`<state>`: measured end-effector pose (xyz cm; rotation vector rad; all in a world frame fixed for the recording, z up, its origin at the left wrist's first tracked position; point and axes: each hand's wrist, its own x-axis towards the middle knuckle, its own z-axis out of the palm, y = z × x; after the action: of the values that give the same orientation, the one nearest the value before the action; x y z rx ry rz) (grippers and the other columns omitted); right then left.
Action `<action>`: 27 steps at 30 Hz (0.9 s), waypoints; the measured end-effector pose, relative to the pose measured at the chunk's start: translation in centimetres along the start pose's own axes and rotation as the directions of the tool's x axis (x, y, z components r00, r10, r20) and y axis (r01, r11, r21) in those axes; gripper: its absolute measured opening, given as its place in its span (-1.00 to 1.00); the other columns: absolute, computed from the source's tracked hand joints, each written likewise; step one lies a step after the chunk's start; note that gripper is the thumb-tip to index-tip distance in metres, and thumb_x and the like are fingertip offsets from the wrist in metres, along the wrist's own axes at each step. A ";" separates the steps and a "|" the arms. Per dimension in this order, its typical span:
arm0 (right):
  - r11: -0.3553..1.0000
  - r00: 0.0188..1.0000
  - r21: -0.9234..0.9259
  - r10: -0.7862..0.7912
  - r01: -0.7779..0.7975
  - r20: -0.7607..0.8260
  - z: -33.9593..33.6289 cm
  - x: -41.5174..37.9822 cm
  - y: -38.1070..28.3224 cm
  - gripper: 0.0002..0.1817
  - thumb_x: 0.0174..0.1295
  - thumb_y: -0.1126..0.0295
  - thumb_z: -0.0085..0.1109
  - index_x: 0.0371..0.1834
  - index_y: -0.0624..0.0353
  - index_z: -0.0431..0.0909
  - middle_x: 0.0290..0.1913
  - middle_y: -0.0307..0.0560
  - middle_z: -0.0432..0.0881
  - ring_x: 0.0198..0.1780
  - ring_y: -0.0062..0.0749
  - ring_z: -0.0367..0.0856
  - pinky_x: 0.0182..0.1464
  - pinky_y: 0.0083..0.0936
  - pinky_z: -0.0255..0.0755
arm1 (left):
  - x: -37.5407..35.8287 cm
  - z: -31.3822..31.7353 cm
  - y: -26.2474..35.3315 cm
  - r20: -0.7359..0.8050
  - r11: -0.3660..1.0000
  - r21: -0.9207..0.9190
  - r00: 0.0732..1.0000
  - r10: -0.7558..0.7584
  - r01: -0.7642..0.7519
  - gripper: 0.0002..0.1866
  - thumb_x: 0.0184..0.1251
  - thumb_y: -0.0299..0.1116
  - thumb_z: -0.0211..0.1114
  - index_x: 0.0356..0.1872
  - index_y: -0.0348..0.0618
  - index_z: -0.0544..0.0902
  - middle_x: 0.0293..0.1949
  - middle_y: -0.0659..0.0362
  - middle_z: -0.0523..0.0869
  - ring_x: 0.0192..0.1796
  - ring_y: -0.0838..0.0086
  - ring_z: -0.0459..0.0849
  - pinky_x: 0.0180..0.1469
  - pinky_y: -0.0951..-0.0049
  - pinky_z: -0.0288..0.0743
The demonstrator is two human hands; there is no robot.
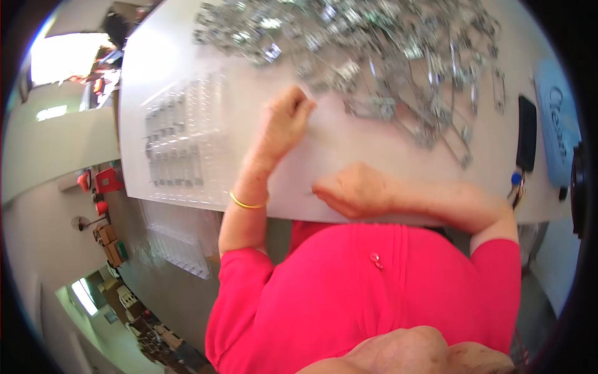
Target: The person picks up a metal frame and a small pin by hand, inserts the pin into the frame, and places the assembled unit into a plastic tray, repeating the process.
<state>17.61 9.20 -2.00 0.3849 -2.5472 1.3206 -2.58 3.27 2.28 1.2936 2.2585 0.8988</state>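
A large heap of small silver metal parts lies across the far side of the white table. My left hand, with a yellow bangle on the forearm, is closed just below the heap's near edge; what it holds, if anything, is hidden. Nearer to my body, my right hand is closed above the table's front edge, its fingertips pointing left and blurred, so anything between them is too small to name. Left of my hands, a clear plastic tray has rows of slots, several with metal parts in them.
A black phone-like object and a blue packet marked "Clean" lie on the right, with a small blue-tipped item below. More clear trays sit lower, beyond the table's front edge. Boxes and red items stand farther left.
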 end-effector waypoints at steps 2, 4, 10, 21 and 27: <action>0.975 0.994 0.215 0.072 -0.053 -0.083 -0.1 0.0 0.6 -0.91 0.37 0.39 0.19 -0.15 0.09 0.51 -0.52 -0.03 0.58 -0.54 0.02 0.60 -0.48 -0.14 0.45 | -0.8 -0.1 0.2 -0.029 0.999 0.040 1.000 0.003 -0.002 -0.82 0.39 -0.38 0.38 -0.32 -0.29 0.61 -0.51 -0.05 0.59 -0.49 0.34 0.51 -0.36 0.32 0.44; 0.937 0.983 0.326 0.161 -0.125 -0.086 -0.7 0.1 1.1 -0.90 0.40 0.38 0.18 -0.11 0.09 0.51 -0.49 -0.03 0.61 -0.50 0.03 0.62 -0.45 -0.13 0.45 | -1.5 -0.3 1.3 -0.037 0.999 0.050 0.999 0.008 -0.006 -0.84 0.38 -0.43 0.40 -0.31 -0.29 0.62 -0.52 0.02 0.59 -0.49 0.43 0.49 -0.38 0.37 0.42; 0.838 0.972 0.540 0.185 -0.079 -0.144 -0.9 0.3 1.0 -0.90 0.39 0.41 0.17 -0.09 0.10 0.52 -0.42 -0.04 0.63 -0.36 -0.04 0.65 -0.31 -0.21 0.45 | -7.7 -1.5 5.8 0.064 0.999 -0.030 0.998 0.025 -0.023 -0.87 0.31 -0.55 0.43 -0.35 -0.28 0.61 -0.50 0.11 0.64 -0.46 0.50 0.54 -0.35 0.43 0.44; 0.820 0.962 0.506 0.253 -0.267 0.098 -4.0 -3.9 -0.3 -0.95 0.40 0.46 0.13 -0.19 0.17 0.49 -0.44 -0.07 0.68 -0.36 -0.23 0.73 -0.28 -0.28 0.51 | -14.7 -4.4 6.5 0.271 0.988 -0.113 0.960 -0.068 0.102 -0.94 0.30 -0.59 0.41 -0.27 -0.32 0.69 -0.28 0.05 0.75 -0.28 0.43 0.69 -0.19 0.45 0.55; 0.646 0.789 0.478 0.581 -0.595 0.198 -8.2 -7.8 -3.3 -0.91 0.45 0.40 0.07 -0.13 0.18 0.46 -0.37 -0.09 0.76 -0.38 -0.31 0.70 -0.26 -0.29 0.54 | -16.2 -2.7 6.6 0.568 0.972 -0.078 0.811 -0.140 0.223 -0.90 0.27 -0.60 0.36 -0.21 -0.28 0.71 -0.33 -0.03 0.76 -0.32 0.19 0.75 -0.24 0.37 0.57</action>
<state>26.80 15.07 2.51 -0.4136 -2.3713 2.2657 7.98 -9.18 9.06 1.0742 1.7771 0.5063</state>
